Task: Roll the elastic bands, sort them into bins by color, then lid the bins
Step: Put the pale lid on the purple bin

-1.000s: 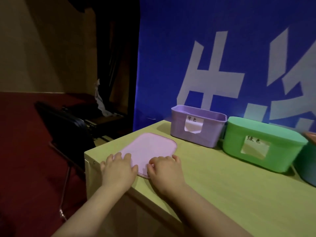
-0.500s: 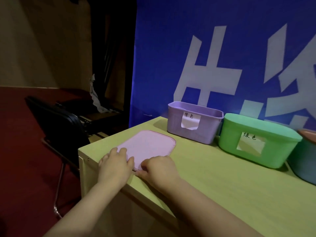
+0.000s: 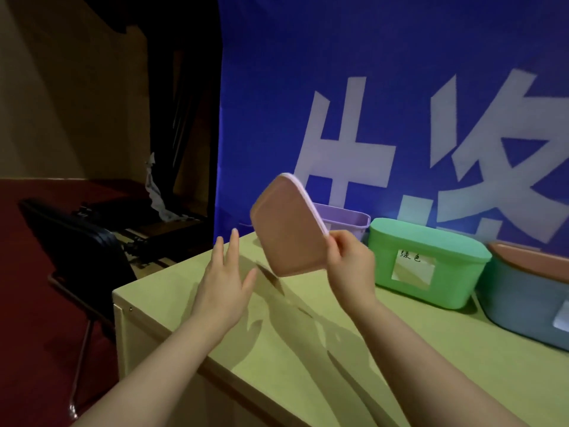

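1. The purple lid (image 3: pixel 289 229) is in the air at the centre of the frame, tilted steeply, with its shadowed underside facing the camera and its pale rim along the upper right edge
2. The right hand (image 3: pixel 351 263) pinches the lid at its right edge, thumb on the near face and the other fingers curled behind it
3. The left hand (image 3: pixel 223 278) hovers left of the lid and holds nothing, its fingers (image 3: pixel 232 245) straight and slightly spread, clear of the table (image 3: pixel 308 349)
4. The uncovered purple bin (image 3: pixel 348 220) stands just behind the lid, and right of it the green bin (image 3: pixel 425 263) already has its lid on
5. At the right edge of the frame a grey-blue bin (image 3: pixel 523 300) carries a pinkish lid that seems to sit askew
6. No elastic bands are in view, and I cannot tell what the purple bin holds
7. The lid looks thin, light and stiff, probably smooth plastic, so a one-edge pinch may let it swing or slip
8. Better hold would be both hands on opposite short edges, keeping it level over the rim and pressing down evenly
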The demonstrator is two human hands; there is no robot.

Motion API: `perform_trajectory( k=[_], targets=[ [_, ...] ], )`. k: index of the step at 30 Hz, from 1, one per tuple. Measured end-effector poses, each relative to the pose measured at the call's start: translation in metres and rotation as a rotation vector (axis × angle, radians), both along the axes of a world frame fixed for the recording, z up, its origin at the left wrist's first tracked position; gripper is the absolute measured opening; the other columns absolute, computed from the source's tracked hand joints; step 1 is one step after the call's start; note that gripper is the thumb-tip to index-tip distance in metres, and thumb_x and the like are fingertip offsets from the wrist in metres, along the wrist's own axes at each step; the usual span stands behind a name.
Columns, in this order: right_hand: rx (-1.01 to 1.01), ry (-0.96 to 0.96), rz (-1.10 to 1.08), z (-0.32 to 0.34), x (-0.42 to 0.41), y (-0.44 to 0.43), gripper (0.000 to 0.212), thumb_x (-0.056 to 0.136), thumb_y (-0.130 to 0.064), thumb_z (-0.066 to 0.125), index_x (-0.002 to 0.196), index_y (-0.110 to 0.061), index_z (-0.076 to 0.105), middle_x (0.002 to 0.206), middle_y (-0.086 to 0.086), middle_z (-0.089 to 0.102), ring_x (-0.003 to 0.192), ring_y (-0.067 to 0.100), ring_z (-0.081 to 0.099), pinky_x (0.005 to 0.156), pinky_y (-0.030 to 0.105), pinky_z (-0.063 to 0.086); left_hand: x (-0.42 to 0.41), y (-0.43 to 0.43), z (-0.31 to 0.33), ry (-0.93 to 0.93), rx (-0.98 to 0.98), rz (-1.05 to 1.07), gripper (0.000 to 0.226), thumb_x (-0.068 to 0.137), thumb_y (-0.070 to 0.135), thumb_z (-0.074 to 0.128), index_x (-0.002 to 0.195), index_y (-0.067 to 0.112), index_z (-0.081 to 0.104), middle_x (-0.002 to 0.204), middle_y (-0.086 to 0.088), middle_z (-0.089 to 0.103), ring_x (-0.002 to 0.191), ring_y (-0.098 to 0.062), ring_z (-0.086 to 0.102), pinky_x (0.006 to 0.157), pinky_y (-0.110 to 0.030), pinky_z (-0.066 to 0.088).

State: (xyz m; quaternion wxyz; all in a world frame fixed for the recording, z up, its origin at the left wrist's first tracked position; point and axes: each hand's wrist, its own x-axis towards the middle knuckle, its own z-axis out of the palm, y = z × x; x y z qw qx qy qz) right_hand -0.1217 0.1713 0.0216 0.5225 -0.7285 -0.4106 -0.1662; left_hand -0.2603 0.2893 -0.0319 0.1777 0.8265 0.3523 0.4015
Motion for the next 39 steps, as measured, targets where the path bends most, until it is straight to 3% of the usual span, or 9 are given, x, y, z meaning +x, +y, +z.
perform_trajectory(
  k=[2, 6, 9, 13, 17, 22, 29, 35, 39],
  targets=[
    [0.096, 0.191, 0.024, 0.002, 0.016, -0.004, 0.02, 0.093, -0.023, 0.05, 0.084, -0.016, 0.067, 0.079, -0.004, 0.066, 0.073, 0.015, 0.056, 0.058, 0.023, 0.04, 0.012, -0.002, -0.001, 0.052, 0.014, -0.001, 0.08, 0.092, 0.043, 0.047, 0.147, 0.03, -0.01, 0.156, -0.007, -0.004, 0.138, -0.028, 0.027, 0.105, -0.04, 0.035],
    [0.252, 0.555, 0.104, 0.001, 0.041, -0.016, 0.025, 0.091, -0.021, 0.049, 0.076, -0.011, 0.067, 0.073, 0.005, 0.063, 0.07, 0.021, 0.056, 0.067, 0.043, 0.057, 0.037, -0.006, -0.002, 0.152, 0.03, 0.046, 0.09, 0.087, 0.048, 0.054, 0.146, 0.028, -0.011, 0.155, -0.011, -0.002, 0.137, -0.031, 0.021, 0.107, -0.041, 0.032],
    [0.38, 0.761, 0.155, -0.002, 0.059, -0.023, 0.027, 0.093, -0.011, 0.046, 0.074, 0.005, 0.058, 0.07, 0.012, 0.048, 0.065, 0.021, 0.042, 0.05, 0.025, 0.048, 0.05, -0.003, 0.002, 0.216, -0.006, 0.119, 0.097, 0.084, 0.047, 0.058, 0.145, 0.028, -0.014, 0.154, -0.017, -0.007, 0.137, -0.036, 0.021, 0.108, -0.043, 0.029],
    [0.445, 0.93, 0.144, -0.006, 0.086, -0.026, 0.025, 0.093, -0.007, 0.045, 0.072, 0.005, 0.053, 0.07, 0.011, 0.046, 0.065, 0.019, 0.04, 0.057, 0.028, 0.036, 0.07, 0.012, 0.018, 0.106, -0.058, 0.1, 0.091, 0.082, 0.033, 0.063, 0.147, 0.019, 0.0, 0.15, -0.023, 0.012, 0.126, -0.039, 0.036, 0.096, -0.044, 0.04],
    [0.305, 0.837, 0.115, 0.001, 0.109, -0.024, 0.021, 0.094, -0.007, 0.04, 0.085, -0.003, 0.058, 0.073, 0.009, 0.053, 0.062, 0.014, 0.044, 0.049, 0.02, 0.037, 0.105, 0.033, 0.042, 0.034, -0.048, 0.058, 0.073, 0.087, 0.028, 0.056, 0.145, 0.01, 0.015, 0.135, -0.019, 0.037, 0.11, -0.035, 0.049, 0.077, -0.038, 0.042],
    [0.191, 0.691, 0.057, 0.012, 0.155, -0.001, 0.037, 0.096, -0.021, 0.043, 0.133, -0.017, 0.047, 0.123, 0.008, 0.057, 0.102, 0.024, 0.059, 0.087, 0.043, 0.053, 0.146, 0.059, 0.067, 0.045, -0.005, 0.09, 0.054, 0.089, 0.015, 0.055, 0.137, 0.009, 0.03, 0.128, -0.022, 0.042, 0.098, -0.035, 0.051, 0.071, -0.037, 0.04],
    [-0.153, 0.486, 0.01, 0.017, 0.197, 0.033, 0.045, 0.095, -0.032, 0.041, 0.137, -0.017, 0.043, 0.131, 0.007, 0.055, 0.115, 0.027, 0.055, 0.098, 0.046, 0.046, 0.182, 0.097, 0.07, 0.087, 0.025, 0.095, 0.05, 0.086, 0.01, 0.058, 0.132, 0.008, 0.037, 0.122, -0.022, 0.046, 0.089, -0.03, 0.05, 0.066, -0.032, 0.036],
    [-0.253, 0.41, 0.134, 0.006, 0.198, 0.035, 0.062, 0.081, -0.043, 0.067, 0.133, -0.018, 0.044, 0.118, -0.005, 0.056, 0.098, 0.013, 0.053, 0.086, 0.034, 0.052, 0.195, 0.119, 0.055, 0.125, -0.013, 0.103, 0.049, 0.087, 0.007, 0.054, 0.133, 0.009, 0.037, 0.125, -0.021, 0.045, 0.1, -0.033, 0.05, 0.069, -0.031, 0.036],
    [-0.426, 0.148, -0.069, 0.003, 0.202, 0.045, 0.061, 0.079, -0.056, 0.062, 0.123, -0.016, 0.049, 0.115, 0.0, 0.061, 0.095, 0.018, 0.056, 0.082, 0.035, 0.052, 0.209, 0.127, 0.057, 0.166, -0.012, 0.106, 0.045, 0.089, 0.01, 0.053, 0.132, 0.009, 0.038, 0.125, -0.019, 0.044, 0.094, -0.027, 0.049, 0.069, -0.029, 0.036]
  ],
)
